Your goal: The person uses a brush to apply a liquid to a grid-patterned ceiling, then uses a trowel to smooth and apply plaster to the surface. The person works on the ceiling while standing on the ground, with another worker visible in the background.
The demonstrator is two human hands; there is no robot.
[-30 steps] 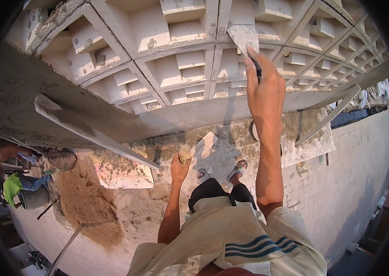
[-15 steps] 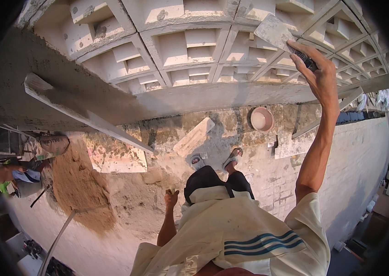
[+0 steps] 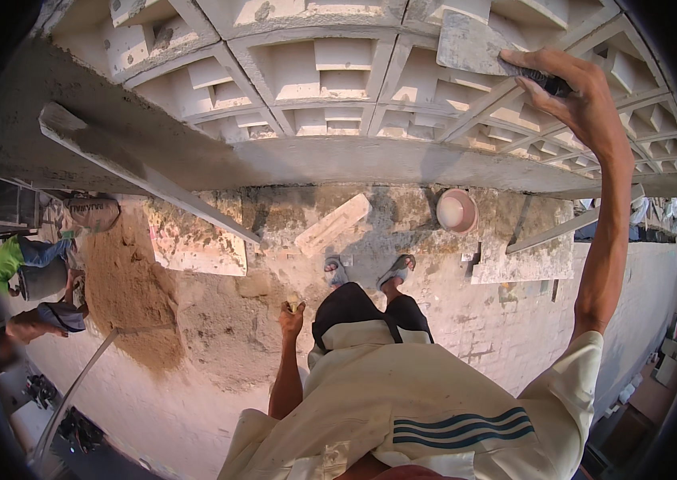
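Note:
My right hand (image 3: 582, 92) is raised at the upper right, its fingers wrapped round the dark handle of a flat-bladed trowel (image 3: 470, 46). The wide grey blade points left and lies over the face of a pale openwork block wall (image 3: 314, 38); whether it touches the blocks I cannot tell. Down beside my left thigh, my left hand (image 3: 291, 322) is closed round a small pale object, too small to name. Dark joints separate the blocks, and grey splashes mark some of them.
A pink bucket (image 3: 470, 226) and a pale slab (image 3: 332, 226) lie by the wall's foot. One plank (image 3: 142, 178) leans at left, another (image 3: 550, 230) at right. A stained board (image 3: 198, 252) adjoins a sand heap (image 3: 126, 276). Two people (image 3: 34, 260) are at far left.
My right hand has shifted right, and the trowel's blade has turned closer to level. My left hand sits slightly higher in the picture. More of the people at left shows.

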